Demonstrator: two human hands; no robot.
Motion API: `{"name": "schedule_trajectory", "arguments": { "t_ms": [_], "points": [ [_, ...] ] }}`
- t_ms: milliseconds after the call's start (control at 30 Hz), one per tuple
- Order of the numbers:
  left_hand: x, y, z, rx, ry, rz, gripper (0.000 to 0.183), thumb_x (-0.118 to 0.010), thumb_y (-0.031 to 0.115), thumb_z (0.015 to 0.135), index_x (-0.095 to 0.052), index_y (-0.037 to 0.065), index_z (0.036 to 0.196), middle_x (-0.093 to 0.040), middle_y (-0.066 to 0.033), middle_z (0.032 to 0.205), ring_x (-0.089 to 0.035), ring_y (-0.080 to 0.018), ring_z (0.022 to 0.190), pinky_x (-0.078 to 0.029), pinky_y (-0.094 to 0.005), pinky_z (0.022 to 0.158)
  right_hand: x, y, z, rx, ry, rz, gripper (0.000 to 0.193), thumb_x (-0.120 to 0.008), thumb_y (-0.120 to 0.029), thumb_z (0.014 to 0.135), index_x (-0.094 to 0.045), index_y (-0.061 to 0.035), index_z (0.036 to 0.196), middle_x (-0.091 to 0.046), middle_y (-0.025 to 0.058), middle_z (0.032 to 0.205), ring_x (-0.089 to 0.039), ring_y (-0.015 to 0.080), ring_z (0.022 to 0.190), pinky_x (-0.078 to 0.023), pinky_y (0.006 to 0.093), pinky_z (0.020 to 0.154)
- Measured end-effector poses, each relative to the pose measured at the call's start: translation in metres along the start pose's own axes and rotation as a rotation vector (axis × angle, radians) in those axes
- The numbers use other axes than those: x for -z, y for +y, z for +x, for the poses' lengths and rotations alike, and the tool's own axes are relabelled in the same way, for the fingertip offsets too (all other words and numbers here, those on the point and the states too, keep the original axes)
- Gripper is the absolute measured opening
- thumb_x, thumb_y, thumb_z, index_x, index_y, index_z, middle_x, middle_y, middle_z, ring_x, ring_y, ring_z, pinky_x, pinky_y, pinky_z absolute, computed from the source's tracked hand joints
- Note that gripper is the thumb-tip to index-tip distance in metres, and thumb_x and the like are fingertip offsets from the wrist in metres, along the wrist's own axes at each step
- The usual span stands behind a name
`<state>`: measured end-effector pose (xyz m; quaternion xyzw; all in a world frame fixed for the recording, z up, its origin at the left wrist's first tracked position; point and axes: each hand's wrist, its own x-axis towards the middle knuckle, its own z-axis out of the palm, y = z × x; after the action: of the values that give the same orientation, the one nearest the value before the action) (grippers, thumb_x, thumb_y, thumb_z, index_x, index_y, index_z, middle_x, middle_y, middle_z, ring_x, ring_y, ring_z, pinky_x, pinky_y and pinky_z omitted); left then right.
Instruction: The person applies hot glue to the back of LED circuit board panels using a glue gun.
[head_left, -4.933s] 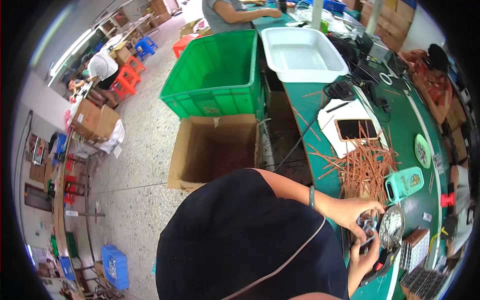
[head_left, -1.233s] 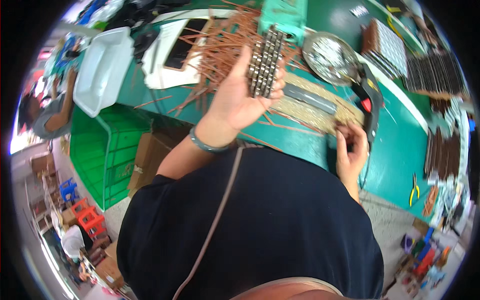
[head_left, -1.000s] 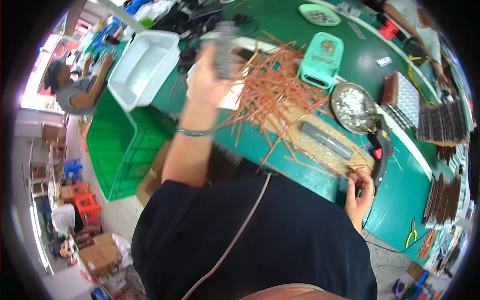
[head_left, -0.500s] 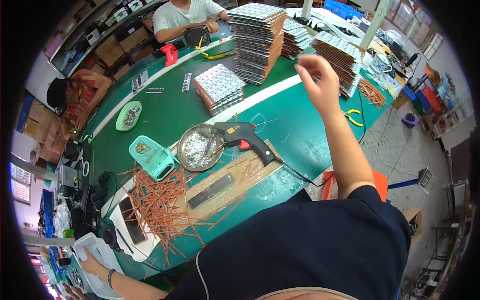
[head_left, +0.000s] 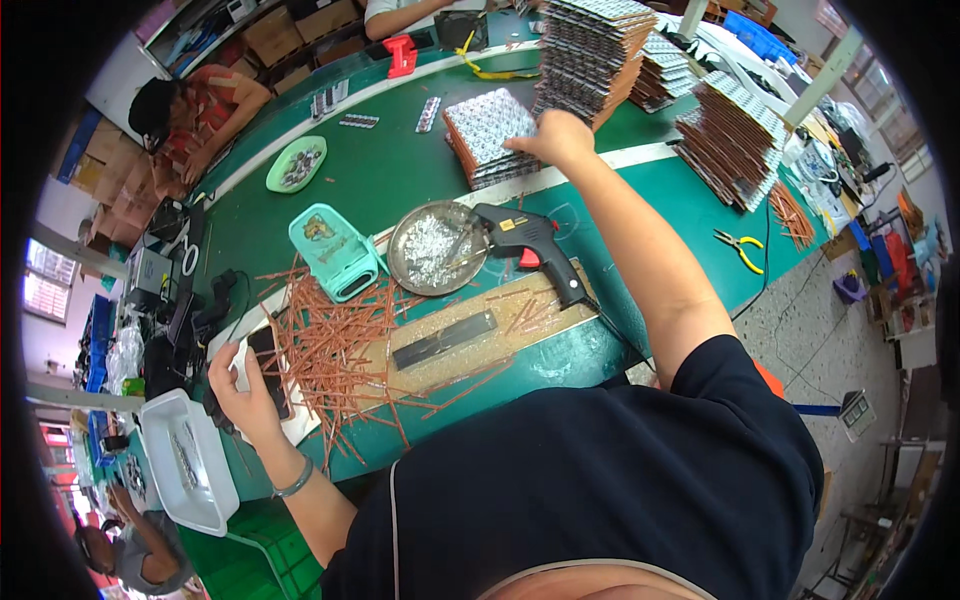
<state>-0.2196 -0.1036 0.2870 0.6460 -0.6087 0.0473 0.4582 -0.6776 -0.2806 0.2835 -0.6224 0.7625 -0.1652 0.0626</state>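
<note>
My right hand (head_left: 562, 140) reaches over the table to the right edge of a short stack of silver-and-brown panels (head_left: 488, 128). Its thumb points onto the top panel; the other fingers curl down out of sight, so a grip cannot be made out. My left hand (head_left: 248, 395) is raised at the left, thumb and fingers apart and nothing seen in it, beside a dark phone (head_left: 268, 372) on white paper. Between my hands lie a loose heap of thin copper-brown strips (head_left: 335, 340), a round metal dish of silvery bits (head_left: 437, 248) and a black glue gun (head_left: 530, 247).
Taller panel stacks (head_left: 590, 60) (head_left: 735, 140) stand at the back and right. Yellow-handled pliers (head_left: 748, 255) lie near the right edge. A teal box (head_left: 335, 255), a green bowl (head_left: 297, 165) and a white bin (head_left: 190, 465) are leftward. Co-workers sit across the table.
My right hand has moved left, from near the right-hand stacks to the short panel stack. My left hand has risen from the white bin toward the phone. The view has shifted.
</note>
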Motion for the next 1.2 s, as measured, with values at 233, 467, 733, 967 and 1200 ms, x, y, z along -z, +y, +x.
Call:
{"name": "schedule_trajectory", "arguments": {
  "t_ms": [233,467,733,967,1200],
  "points": [
    [-0.037,0.045,-0.024,0.079,-0.147,-0.466,0.021,-0.056,-0.001,0.082,-0.055,-0.004,0.102,-0.055,-0.0114,0.103,-0.056,-0.0162,0.09,-0.047,-0.026,0.079,0.023,-0.022,-0.036,0.41,0.141,1.212,0.019,-0.066,-0.002,0.076,-0.055,-0.0016,0.091,-0.061,0.0036,0.085,-0.056,0.0083,0.076,-0.045,0.0212,0.067],
    [-0.077,0.084,-0.048,0.21,-0.621,-0.808,0.022,-0.067,0.005,0.075,-0.06,-0.005,0.094,-0.064,-0.0079,0.088,-0.058,-0.0118,0.077,-0.047,-0.025,0.071,0.006,-0.06,-0.149,0.668,-0.312,0.992,0.029,-0.069,-0.002,0.073,-0.054,-0.0014,0.098,-0.058,0.0034,0.097,-0.057,0.0093,0.084,-0.046,0.0226,0.072],
    [-0.087,0.081,-0.072,0.352,-0.62,-0.959,0.017,-0.067,0.007,0.076,-0.063,-0.003,0.089,-0.065,-0.0063,0.082,-0.058,-0.0086,0.072,-0.047,-0.0232,0.066,-0.012,-0.045,-0.168,0.656,-0.335,0.578,0.021,-0.07,-0.007,0.07,-0.061,0.0002,0.088,-0.063,0.0079,0.078,-0.061,0.0159,0.074,-0.046,0.0266,0.067],
    [-0.09,0.078,-0.072,0.252,-0.651,-0.793,0.015,-0.066,0.01,0.077,-0.065,-0.002,0.084,-0.066,-0.0066,0.079,-0.058,-0.0086,0.07,-0.046,-0.0234,0.063,-0.012,-0.038,-0.174,0.7,-0.339,0.653,0.023,-0.065,-0.011,0.076,-0.059,-0.0012,0.096,-0.064,0.0128,0.07,-0.064,0.0188,0.056,-0.049,0.0264,0.052],
    [-0.087,0.074,-0.072,0.127,-0.627,-0.671,0.016,-0.068,0.014,0.074,-0.065,-0.002,0.079,-0.064,-0.0078,0.069,-0.057,-0.0133,0.06,-0.044,-0.0252,0.056,-0.005,-0.045,-0.174,0.591,-0.457,0.621,0.011,-0.065,-0.003,0.074,-0.059,0.0016,0.082,-0.062,0.0073,0.074,-0.063,0.0155,0.066,-0.048,0.0254,0.06]
  ]
}}
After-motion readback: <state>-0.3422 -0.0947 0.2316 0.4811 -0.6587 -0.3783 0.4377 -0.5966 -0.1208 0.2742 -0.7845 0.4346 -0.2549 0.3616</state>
